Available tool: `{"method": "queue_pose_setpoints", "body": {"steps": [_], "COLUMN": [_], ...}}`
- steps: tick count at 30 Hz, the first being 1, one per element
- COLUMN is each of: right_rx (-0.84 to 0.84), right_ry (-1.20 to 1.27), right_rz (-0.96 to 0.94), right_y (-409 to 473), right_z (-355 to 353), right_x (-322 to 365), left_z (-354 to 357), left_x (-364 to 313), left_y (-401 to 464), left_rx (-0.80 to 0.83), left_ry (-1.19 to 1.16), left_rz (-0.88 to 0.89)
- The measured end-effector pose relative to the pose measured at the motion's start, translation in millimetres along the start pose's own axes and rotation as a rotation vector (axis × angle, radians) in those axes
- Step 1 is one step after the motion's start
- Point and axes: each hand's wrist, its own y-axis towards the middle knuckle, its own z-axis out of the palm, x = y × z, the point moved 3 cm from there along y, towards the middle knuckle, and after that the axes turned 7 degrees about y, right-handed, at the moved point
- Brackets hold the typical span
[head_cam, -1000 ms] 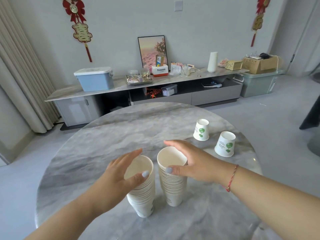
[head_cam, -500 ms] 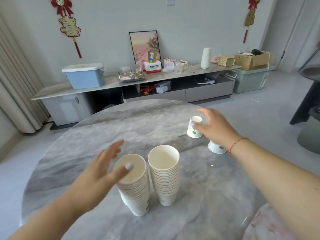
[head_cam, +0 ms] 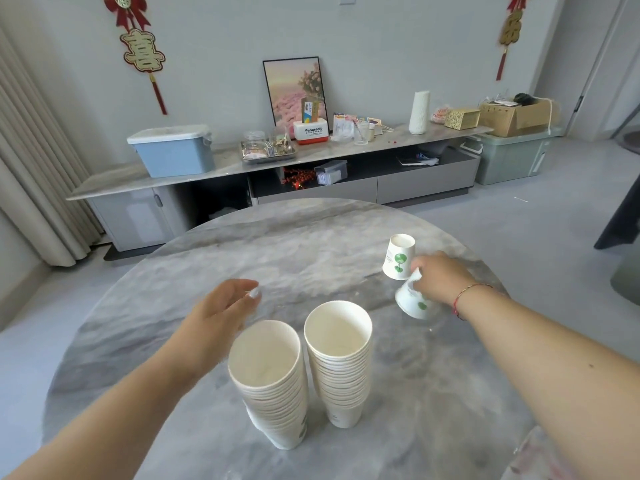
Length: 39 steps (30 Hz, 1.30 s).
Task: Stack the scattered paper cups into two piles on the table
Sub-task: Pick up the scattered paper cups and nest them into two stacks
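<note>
Two piles of white paper cups stand mouth-up near the middle of the round marble table (head_cam: 214,258): the left pile (head_cam: 272,386) and the right pile (head_cam: 341,365). At the right, one loose cup with a green print (head_cam: 398,258) stands upside down. My right hand (head_cam: 440,277) grips a second loose cup (head_cam: 412,301), lifted and tilted beside the first. My left hand (head_cam: 221,313) hovers open just behind the left pile, holding nothing.
Beyond the table runs a long low cabinet (head_cam: 194,174) with a blue storage box (head_cam: 173,150), a tray, a framed picture and cartons. A curtain hangs at the left. A dark chair (head_cam: 620,216) stands at the right.
My right hand left the right pile, reached to the two loose cups and lifted the nearer one at a tilt. My left hand rose off the left pile and opened.
</note>
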Motion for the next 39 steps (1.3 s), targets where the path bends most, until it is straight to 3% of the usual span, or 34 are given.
{"method": "queue_pose_setpoints", "body": {"steps": [3, 6, 10, 13, 16, 18, 22, 25, 32, 34, 36, 39], "right_rx": [-0.073, 0.169, 0.383, 0.348, -0.088, -0.227, -0.030, 0.099, -0.070, -0.141, -0.153, 0.060], "right_ry": [0.514, 1.168, 1.323, 1.207, 0.695, 0.365, 0.103, -0.020, 0.039, 0.244, 0.731, 1.372], "right_rz": [-0.143, -0.246, -0.337, -0.354, -0.310, -0.211, 0.031, 0.062, -0.003, -0.046, -0.088, -0.225], "right_y": [-16, -40, -51, -34, 11, 41, 80, 89, 79, 67, 45, -4], "right_z": [-31, -47, -39, -25, -28, -31, -9, 14, 16, -1, -22, -44], "right_x": [49, 97, 131, 132, 101, 70, 25, 15, 16, 31, 57, 102], "left_z": [-7, -6, 19, 23, 18, 16, 13, 12, 8, 5, 1, -9], "left_x": [-16, -38, -56, -55, -41, -31, -12, -1, 10, 7, 0, -23], "left_y": [24, 46, 60, 69, 77, 78, 81, 80, 78, 76, 73, 63], "left_rx": [-0.005, 0.062, 0.315, 0.233, 0.117, 0.084, 0.038, 0.030, 0.000, -0.011, -0.024, -0.050], "left_ry": [-0.007, -0.070, -0.368, -0.413, -0.299, -0.245, -0.178, -0.162, -0.144, -0.139, -0.119, -0.081], "left_rz": [-0.008, -0.023, -0.091, -0.079, -0.068, -0.066, -0.064, -0.075, -0.122, -0.123, -0.103, -0.041]}}
